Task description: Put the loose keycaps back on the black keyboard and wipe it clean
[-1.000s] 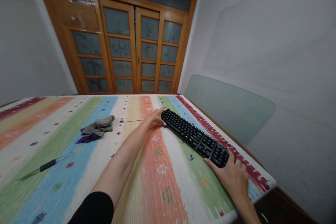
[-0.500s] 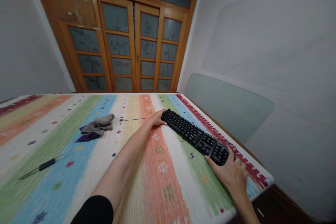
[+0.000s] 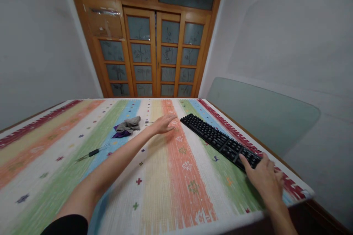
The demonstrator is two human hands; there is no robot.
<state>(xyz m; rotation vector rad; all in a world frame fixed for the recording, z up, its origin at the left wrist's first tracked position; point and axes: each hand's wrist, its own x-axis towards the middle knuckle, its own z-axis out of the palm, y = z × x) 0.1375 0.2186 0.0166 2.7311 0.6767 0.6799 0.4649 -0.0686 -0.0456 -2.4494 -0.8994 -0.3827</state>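
A black keyboard (image 3: 215, 136) lies slantwise on the striped tablecloth, its left end farther from me. My right hand (image 3: 266, 178) grips its near right end, thumb by the number keys and fingers round the far corner. Just left of the keyboard's far end, my left hand (image 3: 164, 123) is raised over the orange stripe. Its fingers are stretched out and hold nothing, apart from the keyboard.
A crumpled grey and purple cloth (image 3: 127, 126) lies left of my left forearm. Nearer is a thin tool with a black grip (image 3: 94, 152). A thin rod (image 3: 149, 122) is partly hidden by my left hand. A glass panel (image 3: 261, 112) leans on the right wall.
My left hand has let go of the keyboard's far end and moved left of it. My right hand stays at the near end. The view has shifted left.
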